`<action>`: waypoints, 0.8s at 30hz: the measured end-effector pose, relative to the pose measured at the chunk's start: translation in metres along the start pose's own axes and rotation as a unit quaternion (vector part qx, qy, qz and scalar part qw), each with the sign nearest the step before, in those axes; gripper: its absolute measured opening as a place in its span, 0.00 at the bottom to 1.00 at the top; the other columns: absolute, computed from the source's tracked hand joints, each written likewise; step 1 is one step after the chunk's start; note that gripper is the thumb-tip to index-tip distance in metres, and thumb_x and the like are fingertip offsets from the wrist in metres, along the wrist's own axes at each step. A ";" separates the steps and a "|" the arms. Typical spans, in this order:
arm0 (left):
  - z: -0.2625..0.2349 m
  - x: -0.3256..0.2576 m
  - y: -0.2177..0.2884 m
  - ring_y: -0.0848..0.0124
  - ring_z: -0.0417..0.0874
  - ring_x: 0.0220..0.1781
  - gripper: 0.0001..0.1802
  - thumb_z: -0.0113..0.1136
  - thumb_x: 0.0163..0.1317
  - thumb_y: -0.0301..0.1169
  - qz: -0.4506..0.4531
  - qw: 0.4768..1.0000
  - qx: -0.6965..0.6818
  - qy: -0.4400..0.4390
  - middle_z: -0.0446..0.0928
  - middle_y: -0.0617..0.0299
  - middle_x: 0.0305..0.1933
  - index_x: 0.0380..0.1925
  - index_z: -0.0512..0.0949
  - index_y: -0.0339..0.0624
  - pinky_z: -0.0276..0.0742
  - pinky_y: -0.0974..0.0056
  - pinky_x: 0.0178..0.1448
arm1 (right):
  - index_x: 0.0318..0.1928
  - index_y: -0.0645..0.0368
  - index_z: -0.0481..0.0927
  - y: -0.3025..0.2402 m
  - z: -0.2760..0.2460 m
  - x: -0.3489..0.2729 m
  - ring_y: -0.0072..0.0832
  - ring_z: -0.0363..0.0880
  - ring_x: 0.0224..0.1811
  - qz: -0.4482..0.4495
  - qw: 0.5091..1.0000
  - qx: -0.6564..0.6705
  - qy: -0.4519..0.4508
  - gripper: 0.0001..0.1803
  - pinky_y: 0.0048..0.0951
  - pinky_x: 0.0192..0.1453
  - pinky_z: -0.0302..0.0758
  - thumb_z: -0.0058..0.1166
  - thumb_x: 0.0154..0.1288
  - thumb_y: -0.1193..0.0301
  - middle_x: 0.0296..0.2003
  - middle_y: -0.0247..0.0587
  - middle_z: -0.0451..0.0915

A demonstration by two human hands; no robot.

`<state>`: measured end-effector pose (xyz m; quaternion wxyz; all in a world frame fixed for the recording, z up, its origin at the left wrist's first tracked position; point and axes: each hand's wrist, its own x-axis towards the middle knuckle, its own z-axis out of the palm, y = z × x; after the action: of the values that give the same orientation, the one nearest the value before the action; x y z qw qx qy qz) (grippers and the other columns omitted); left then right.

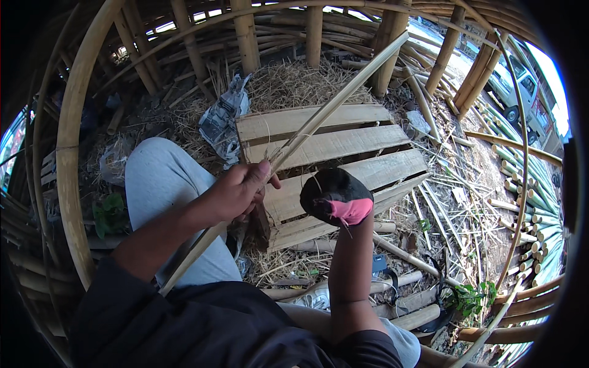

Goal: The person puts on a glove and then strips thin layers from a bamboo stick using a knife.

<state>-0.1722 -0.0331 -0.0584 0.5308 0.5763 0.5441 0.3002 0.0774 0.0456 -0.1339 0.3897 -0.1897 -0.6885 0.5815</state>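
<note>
My left hand is closed around a long pale split bamboo strip. It runs from beside my thigh up to the far right, tilted over a low slatted wooden crate. Frayed fibres stick out of the strip just beyond my thumb. To the right, my right hand is wrapped in a black covering with a pink patch. It is over the crate's near part, apart from the strip. The covering hides its fingers, so whether it holds anything does not show.
Upright bamboo poles ring the far side. A crumpled printed plastic bag lies left of the crate, near dry straw. Bundled green bamboo poles lie at right, and a parked vehicle stands outside.
</note>
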 end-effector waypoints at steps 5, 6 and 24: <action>0.001 0.000 0.002 0.87 0.54 0.16 0.32 0.34 0.77 0.61 -0.008 1.000 0.003 0.006 0.57 0.76 0.21 0.45 0.75 0.44 0.52 0.75 0.20 | 0.46 0.66 0.84 0.065 -0.059 -0.021 0.32 0.85 0.41 -0.189 0.894 0.401 -0.063 0.21 0.34 0.47 0.81 0.65 0.53 0.67 0.41 0.45 0.87; 0.001 0.001 0.002 0.87 0.54 0.16 0.32 0.34 0.76 0.61 -0.010 1.000 0.002 0.007 0.57 0.76 0.21 0.45 0.75 0.44 0.52 0.75 0.20 | 0.47 0.67 0.84 0.074 -0.073 -0.027 0.32 0.85 0.40 -0.198 0.914 0.353 0.011 0.21 0.32 0.46 0.81 0.64 0.54 0.66 0.41 0.45 0.87; 0.011 0.006 -0.005 0.87 0.54 0.17 0.32 0.35 0.75 0.62 -0.071 0.997 0.004 -0.031 0.58 0.75 0.23 0.48 0.73 0.43 0.54 0.76 0.20 | 0.31 0.52 0.71 0.016 -0.160 -0.039 0.28 0.59 0.14 -0.001 0.789 0.330 0.518 0.39 0.29 0.19 0.55 0.32 0.68 0.27 0.15 0.29 0.63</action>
<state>-0.1625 -0.0314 -0.0674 0.5650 0.5472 0.5680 0.2422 0.2195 0.1260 -0.1578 0.7275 -0.3215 -0.1490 0.5875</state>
